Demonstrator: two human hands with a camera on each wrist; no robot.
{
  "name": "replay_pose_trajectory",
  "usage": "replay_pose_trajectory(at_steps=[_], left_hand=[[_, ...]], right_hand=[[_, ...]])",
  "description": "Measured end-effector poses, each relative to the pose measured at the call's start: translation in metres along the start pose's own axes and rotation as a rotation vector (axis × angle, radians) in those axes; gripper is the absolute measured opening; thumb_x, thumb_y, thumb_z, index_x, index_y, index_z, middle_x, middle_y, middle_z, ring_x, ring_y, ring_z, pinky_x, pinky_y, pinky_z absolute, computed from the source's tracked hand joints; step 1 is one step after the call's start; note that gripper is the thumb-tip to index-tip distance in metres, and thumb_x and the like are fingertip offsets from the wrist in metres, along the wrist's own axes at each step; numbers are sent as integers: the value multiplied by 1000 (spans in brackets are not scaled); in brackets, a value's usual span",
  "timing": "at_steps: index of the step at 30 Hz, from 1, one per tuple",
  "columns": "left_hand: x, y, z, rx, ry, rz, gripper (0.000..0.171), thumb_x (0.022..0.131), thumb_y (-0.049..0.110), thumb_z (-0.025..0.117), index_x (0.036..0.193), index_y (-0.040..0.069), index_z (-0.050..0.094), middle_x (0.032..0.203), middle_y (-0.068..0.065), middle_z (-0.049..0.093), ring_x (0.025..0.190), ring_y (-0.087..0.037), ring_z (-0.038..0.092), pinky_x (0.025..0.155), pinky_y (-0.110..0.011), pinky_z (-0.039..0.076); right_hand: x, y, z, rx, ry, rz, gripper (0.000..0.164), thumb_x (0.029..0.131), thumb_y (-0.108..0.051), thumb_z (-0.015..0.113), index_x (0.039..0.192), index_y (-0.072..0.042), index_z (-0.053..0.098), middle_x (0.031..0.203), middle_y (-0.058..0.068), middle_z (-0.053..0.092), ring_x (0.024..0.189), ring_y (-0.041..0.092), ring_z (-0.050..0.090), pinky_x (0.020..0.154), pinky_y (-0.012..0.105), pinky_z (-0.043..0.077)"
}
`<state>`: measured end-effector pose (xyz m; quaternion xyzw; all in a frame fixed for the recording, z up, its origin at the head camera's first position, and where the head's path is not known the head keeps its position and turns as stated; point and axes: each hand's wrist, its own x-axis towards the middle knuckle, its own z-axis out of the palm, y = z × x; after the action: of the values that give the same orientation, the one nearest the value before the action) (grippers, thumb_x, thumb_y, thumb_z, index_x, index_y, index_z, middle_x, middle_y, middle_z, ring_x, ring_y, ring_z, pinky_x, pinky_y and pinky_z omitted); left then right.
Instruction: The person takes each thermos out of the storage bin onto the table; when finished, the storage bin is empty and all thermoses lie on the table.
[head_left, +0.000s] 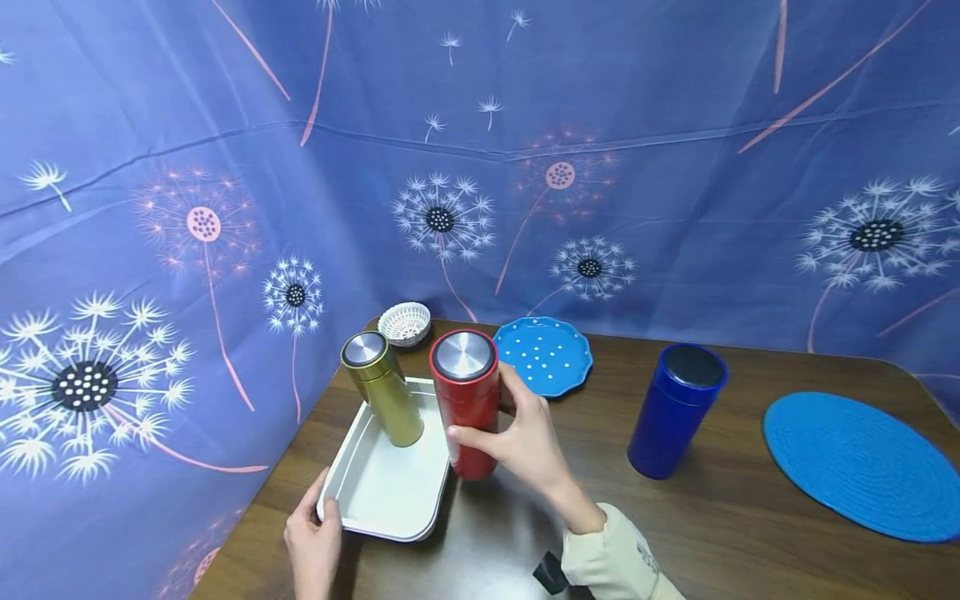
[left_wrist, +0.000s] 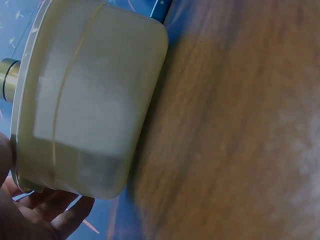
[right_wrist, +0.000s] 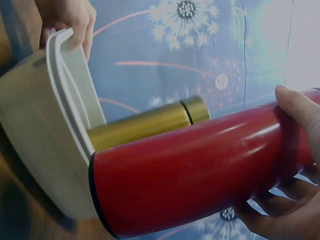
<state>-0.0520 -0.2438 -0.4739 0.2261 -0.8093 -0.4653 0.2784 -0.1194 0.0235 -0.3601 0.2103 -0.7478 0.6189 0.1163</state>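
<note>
Glossy red flask in the right hand, right by the edge of the white bin
So the red flask (head_left: 467, 408) is a straight, shiny cylinder with a bright silver disc (head_left: 465, 356) set in its red-rimmed top and a black band (right_wrist: 100, 200) round the base. Right hand (head_left: 525, 442) has thumb and fingers wrapped round it, holding it roughly upright and off the table (head_left: 712, 533) at the white bin's (head_left: 390, 492) right rim; can't tell if the two touch. Left hand (head_left: 315, 533) is clamped on the bin's near left corner, thumb over the rim, fingers outside. A slimmer gold flask (head_left: 392, 400), silver-topped with a black ring under its cap, stands tilted inside. As for writing, the cream sleeve (head_left: 607, 554) has a little dark print (head_left: 647, 557), way too small to read.
</note>
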Motion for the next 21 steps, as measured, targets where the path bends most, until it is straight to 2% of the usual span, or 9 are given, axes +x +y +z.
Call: replay_pose_trajectory(at_steps=[6, 9, 11, 13, 17, 18, 21], left_hand=[[-1, 1, 0, -7, -4, -22, 42, 84, -6, 51, 123, -3, 65, 119, -28, 64, 86, 17, 49, 68, 0, 38], [-2, 1, -1, -18, -13, -28, 42, 85, -5, 50, 124, -3, 64, 119, -29, 62, 85, 20, 48, 68, 0, 38], [-2, 2, -2, -6, -9, -28, 41, 85, -4, 50, 123, -3, 65, 118, -30, 62, 87, 14, 53, 68, 0, 38], [-2, 2, -1, -2, -2, -30, 41, 84, -4, 50, 123, -3, 65, 117, -30, 63, 87, 13, 54, 68, 0, 38], [-2, 1, -1, 9, 9, -34, 42, 83, -4, 50, 122, -2, 66, 115, -29, 64, 84, 16, 52, 68, 0, 37], [-2, 1, 0, 7, 12, -38, 42, 83, -4, 50, 122, -1, 66, 115, -28, 64, 82, 22, 47, 68, 0, 37], [-2, 1, -1, 5, 13, -30, 42, 83, -3, 50, 122, 0, 66, 115, -29, 63, 80, 24, 45, 68, 0, 37]], right_hand=[[-4, 12, -17, -29, 53, 43, 73, 68, -25, 90, 132, -24, 54, 116, -6, 67, 104, 11, 63, 85, 32, 54], [-7, 17, -25, -49, 76, 54, 74, 68, -26, 90, 132, -25, 54, 116, -6, 67, 105, 10, 63, 86, 33, 54], [-8, 21, -31, -61, 94, 56, 73, 67, -26, 90, 131, -26, 54, 115, -6, 68, 104, 10, 63, 86, 33, 54], [-10, 24, -37, -74, 111, 56, 72, 67, -26, 90, 130, -25, 55, 115, -6, 68, 104, 9, 64, 86, 33, 54], [-14, 32, -49, -102, 152, 62, 70, 67, -25, 90, 128, -24, 56, 114, -6, 68, 102, 9, 64, 85, 34, 54], [-14, 34, -52, -110, 163, 69, 70, 67, -25, 90, 128, -24, 56, 114, -5, 68, 102, 10, 64, 85, 35, 54], [-18, 39, -62, -133, 192, 95, 71, 67, -25, 90, 129, -23, 55, 114, -3, 68, 101, 12, 64, 83, 35, 54]])
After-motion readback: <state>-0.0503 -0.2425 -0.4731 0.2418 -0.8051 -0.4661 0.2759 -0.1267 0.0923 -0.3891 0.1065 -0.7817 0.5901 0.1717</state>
